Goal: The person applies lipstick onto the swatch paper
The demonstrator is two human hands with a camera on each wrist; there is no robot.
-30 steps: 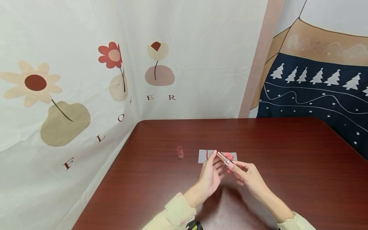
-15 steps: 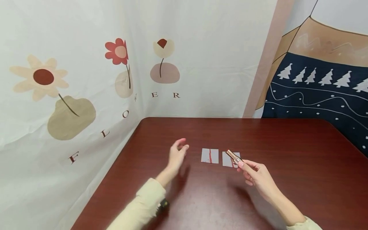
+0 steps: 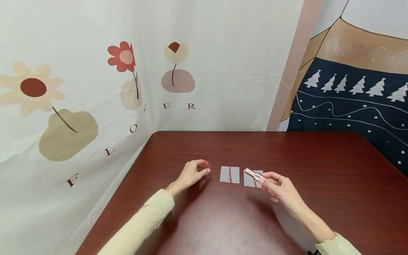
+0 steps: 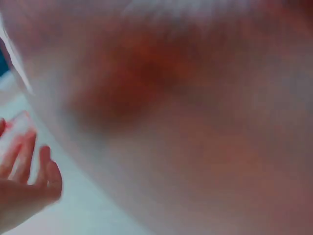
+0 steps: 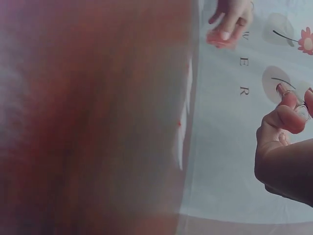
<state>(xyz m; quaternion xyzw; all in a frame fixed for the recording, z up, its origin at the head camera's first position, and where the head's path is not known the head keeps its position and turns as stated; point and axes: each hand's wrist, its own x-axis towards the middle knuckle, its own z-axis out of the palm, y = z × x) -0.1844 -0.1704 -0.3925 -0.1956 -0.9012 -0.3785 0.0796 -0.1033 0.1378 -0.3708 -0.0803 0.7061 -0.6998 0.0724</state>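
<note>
In the head view my right hand (image 3: 283, 189) grips a gold lipstick tube (image 3: 253, 173), its tip angled up and left over the right paper square (image 3: 247, 180). The right wrist view shows the same lipstick (image 5: 281, 90) between thumb and fingers. Left of the papers, my left hand (image 3: 191, 173) pinches a small see-through pinkish cap (image 3: 206, 164) at its fingertips. That cap (image 5: 220, 39) also shows under the left hand in the right wrist view. The left wrist view is mostly blurred, with the hand (image 4: 29, 181) at its left edge.
Two white paper squares lie side by side on the brown table (image 3: 207, 212). The left paper (image 3: 224, 175) bears a red streak, and so does the right one. A white curtain (image 3: 223, 71) with printed flowers hangs behind and to the left.
My left hand has left the lipstick, moved left and taken the pinkish cap from the table. The right hand still holds the lipstick, now tilted flatter over the right paper.
</note>
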